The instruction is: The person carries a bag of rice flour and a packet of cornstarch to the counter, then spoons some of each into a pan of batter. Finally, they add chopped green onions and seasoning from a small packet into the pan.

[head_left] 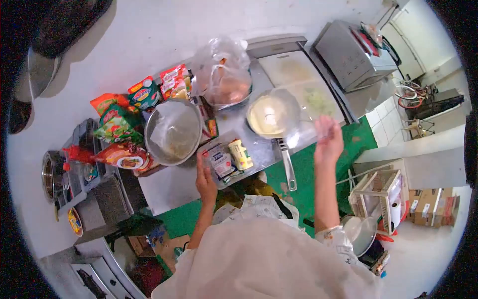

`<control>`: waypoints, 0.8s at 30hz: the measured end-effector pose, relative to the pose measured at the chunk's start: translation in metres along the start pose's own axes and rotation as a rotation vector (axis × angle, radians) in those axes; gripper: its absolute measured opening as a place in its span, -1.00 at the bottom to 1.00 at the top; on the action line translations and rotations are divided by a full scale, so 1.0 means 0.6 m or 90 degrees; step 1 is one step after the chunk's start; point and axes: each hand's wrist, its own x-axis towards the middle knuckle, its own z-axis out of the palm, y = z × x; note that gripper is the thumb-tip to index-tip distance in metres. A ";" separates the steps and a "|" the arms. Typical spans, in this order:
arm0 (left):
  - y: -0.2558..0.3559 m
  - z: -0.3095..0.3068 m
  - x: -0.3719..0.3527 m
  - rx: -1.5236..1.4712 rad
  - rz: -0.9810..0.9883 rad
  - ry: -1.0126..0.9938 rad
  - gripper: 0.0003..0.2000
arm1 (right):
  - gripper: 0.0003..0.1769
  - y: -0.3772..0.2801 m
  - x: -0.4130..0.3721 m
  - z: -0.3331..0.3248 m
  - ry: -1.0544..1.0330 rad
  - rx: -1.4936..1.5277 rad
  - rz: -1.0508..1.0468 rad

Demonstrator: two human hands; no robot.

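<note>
The left hand is laid flat, fingers together, against the near edge of the clear tray. Nothing is gripped by it. The right hand is held up, fingers pointing away, at the edge of a clear sheet; whether the sheet is pinched or only touched cannot be told.

The steel counter is seen underneath it all. On it, the big steel bowl is set left of the tray, and the frying pan, filled with something pale, is set just beyond the tray, handle toward the person. The clear sheet is seen between pan and right hand. In the tray, 2 things are lying: a white carton and a small can.

The sheet is judged light, limp and slippery, best taken at a corner with a firm pinch. The tray is judged thin and flexible, so 2 opposite rims are better gripped than 1 edge, or its contents may slide.
</note>
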 end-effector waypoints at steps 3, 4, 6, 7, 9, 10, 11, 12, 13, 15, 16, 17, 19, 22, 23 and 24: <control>0.011 -0.003 -0.004 -0.005 -0.064 -0.013 -0.52 | -0.67 -0.036 0.154 -0.022 0.002 0.031 -0.067; 0.017 -0.001 -0.005 -0.001 -0.046 0.018 -0.51 | -0.72 -0.034 0.213 -0.028 0.020 0.057 -0.045; 0.001 0.004 -0.013 -0.083 -0.049 0.064 -0.48 | -0.81 -0.005 0.331 -0.035 0.072 0.095 0.016; 0.006 0.001 -0.017 -0.084 -0.050 0.067 -0.48 | -0.84 0.020 0.388 -0.041 0.106 0.106 0.055; 0.031 0.000 -0.028 0.014 -0.159 0.084 -0.47 | -0.89 0.092 0.493 -0.074 0.068 0.156 0.188; 0.033 0.005 -0.035 0.015 -0.165 0.092 -0.47 | -0.88 0.136 0.530 -0.076 0.102 0.082 0.145; 0.034 0.009 -0.044 -0.010 -0.118 0.137 -0.46 | -0.81 0.176 0.546 -0.071 0.137 0.008 0.103; 0.041 0.019 -0.054 -0.032 -0.069 0.180 -0.46 | -0.83 0.196 0.535 -0.051 0.152 0.001 0.129; 0.060 0.029 -0.063 -0.024 -0.071 0.186 -0.46 | -0.85 0.209 0.531 -0.039 0.168 -0.003 0.157; 0.114 0.049 -0.078 -0.006 -0.116 0.261 -0.45 | -0.84 0.380 0.675 -0.145 -0.136 -0.431 -0.010; 0.134 0.065 -0.088 0.001 -0.117 0.266 -0.45 | -0.83 0.458 0.741 -0.194 -0.238 -0.585 -0.153; 0.152 0.079 -0.098 0.028 -0.147 0.296 -0.46 | -0.82 0.406 0.690 -0.157 -0.181 -0.613 -0.190; 0.179 0.104 -0.119 0.061 -0.181 0.328 -0.46 | -0.80 0.272 0.556 -0.059 -0.059 -0.666 -0.255; 0.219 0.143 -0.142 0.060 -0.161 0.379 -0.47 | -0.78 0.148 0.452 -0.083 -0.233 -0.747 -0.283; 0.239 0.154 -0.145 0.087 -0.170 0.382 -0.48 | -0.78 0.126 0.417 -0.115 -0.311 -0.760 -0.294; 0.253 0.167 -0.146 0.113 -0.177 0.384 -0.48 | -0.79 0.104 0.386 -0.146 -0.387 -0.771 -0.307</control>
